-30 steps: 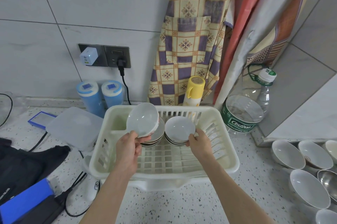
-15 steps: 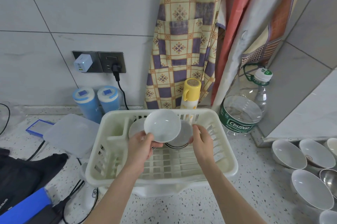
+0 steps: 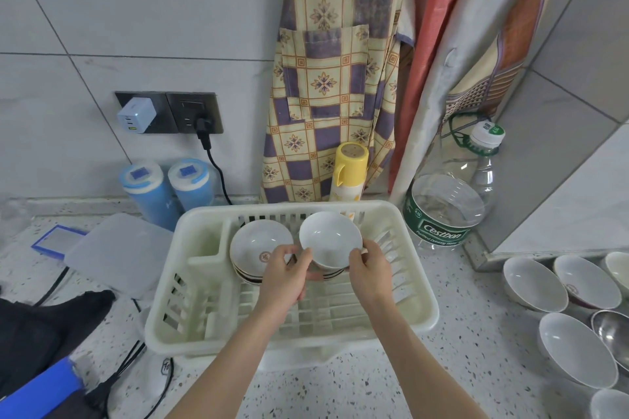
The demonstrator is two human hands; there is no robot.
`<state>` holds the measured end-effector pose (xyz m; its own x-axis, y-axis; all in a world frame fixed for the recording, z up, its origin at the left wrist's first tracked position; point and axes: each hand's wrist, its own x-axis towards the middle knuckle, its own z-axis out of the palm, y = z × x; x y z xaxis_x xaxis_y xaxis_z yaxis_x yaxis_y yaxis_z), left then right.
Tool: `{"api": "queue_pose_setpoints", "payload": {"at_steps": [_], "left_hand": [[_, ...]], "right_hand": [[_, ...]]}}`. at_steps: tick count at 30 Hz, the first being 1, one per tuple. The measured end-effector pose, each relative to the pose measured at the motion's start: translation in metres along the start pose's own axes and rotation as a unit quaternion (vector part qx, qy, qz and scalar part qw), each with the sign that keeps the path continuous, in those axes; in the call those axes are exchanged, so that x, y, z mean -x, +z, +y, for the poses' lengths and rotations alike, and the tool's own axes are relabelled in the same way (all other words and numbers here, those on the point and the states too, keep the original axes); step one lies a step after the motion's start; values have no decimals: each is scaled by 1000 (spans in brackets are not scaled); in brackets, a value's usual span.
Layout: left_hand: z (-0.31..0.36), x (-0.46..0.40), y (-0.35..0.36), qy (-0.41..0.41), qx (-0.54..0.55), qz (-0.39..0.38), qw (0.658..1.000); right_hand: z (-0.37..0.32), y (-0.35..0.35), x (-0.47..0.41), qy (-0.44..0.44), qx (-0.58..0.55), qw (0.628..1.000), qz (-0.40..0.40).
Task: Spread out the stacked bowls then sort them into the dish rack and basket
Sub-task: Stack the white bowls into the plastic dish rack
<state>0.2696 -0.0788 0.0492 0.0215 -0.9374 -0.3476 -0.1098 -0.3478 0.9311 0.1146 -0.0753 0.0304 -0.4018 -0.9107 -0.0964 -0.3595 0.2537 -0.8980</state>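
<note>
Both hands, left hand (image 3: 284, 274) and right hand (image 3: 369, 270), now grip the white bowl (image 3: 330, 238) over the right stack (image 3: 332, 274).

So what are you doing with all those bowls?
A person is putting small white ceramic bowls into a cream plastic dish rack. Both hands, the left hand and the right hand, hold one plain white bowl over a stack in the rack. Beside it sits another stack, its top bowl bearing a red mark. More white bowls wait on the speckled counter to the right.
</note>
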Motion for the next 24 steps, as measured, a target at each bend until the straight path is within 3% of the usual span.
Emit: {"api": "queue_pose_setpoints", "payload": {"at_steps": [5, 9, 15, 24], "left_hand": [[-6, 3, -4, -92, -50, -43, 994], [-11, 3, -1, -161, -11, -75, 984], [-20, 4, 5, -166, 80, -86, 979], [-26, 4, 6, -118, 63, -82, 988]], "right_hand": [[1, 3, -2, 3, 42, 999, 1], [1, 5, -4, 10, 93, 996, 4], [-1, 9, -5, 6, 153, 988, 10], [0, 8, -5, 41, 146, 988, -9]]}}
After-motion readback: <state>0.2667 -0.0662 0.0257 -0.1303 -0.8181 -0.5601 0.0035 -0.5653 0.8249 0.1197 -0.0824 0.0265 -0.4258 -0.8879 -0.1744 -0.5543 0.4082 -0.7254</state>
